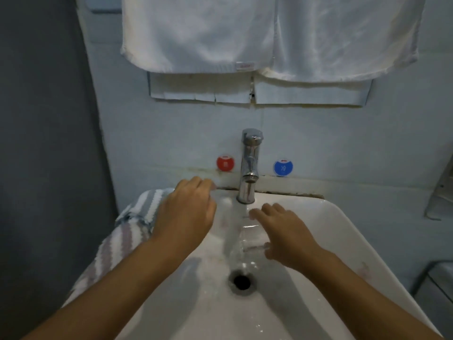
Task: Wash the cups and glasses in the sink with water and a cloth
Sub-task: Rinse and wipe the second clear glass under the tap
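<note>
Counts at the sink

One glass [241, 244], one tap [249, 165], two hands, two white towels, one striped cloth [127, 231], two round stickers.

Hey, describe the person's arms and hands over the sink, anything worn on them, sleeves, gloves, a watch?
Both forearms are bare as far as the view shows, with no sleeves. The left hand and right hand wear no gloves, and no rings, watch or bracelets are visible.
</note>
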### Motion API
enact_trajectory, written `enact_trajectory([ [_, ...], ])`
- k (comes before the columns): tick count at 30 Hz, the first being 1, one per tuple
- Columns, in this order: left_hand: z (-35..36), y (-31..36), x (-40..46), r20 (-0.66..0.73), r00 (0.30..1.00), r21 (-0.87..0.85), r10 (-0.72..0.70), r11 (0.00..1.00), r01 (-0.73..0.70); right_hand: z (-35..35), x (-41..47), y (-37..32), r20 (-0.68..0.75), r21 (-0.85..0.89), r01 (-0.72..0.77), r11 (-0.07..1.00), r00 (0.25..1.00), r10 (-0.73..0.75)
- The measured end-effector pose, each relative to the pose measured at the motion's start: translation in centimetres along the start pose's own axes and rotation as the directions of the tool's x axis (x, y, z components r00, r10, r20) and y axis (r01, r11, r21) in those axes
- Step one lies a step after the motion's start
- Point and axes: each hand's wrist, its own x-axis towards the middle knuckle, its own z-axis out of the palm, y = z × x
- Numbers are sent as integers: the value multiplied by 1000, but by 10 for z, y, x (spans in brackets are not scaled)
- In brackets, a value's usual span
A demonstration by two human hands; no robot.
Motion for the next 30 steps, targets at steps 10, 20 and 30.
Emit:
enact_trajectory([
  [10, -35, -99, -48, 221, 953, 384, -207, 917, 110, 9, 8, -21, -137, -333, 369, 868, 892, -431],
  [20, -40, -131, -54, 517, 562, 95, -646, 696, 712, 4, 3, -13, -200, -345, 310, 886, 898, -392],
  [30, -42, -129, -60, 206, 789, -365, -578, 703, 610, 8, 6, -7, -242, -240, 211, 948, 932, -269],
])
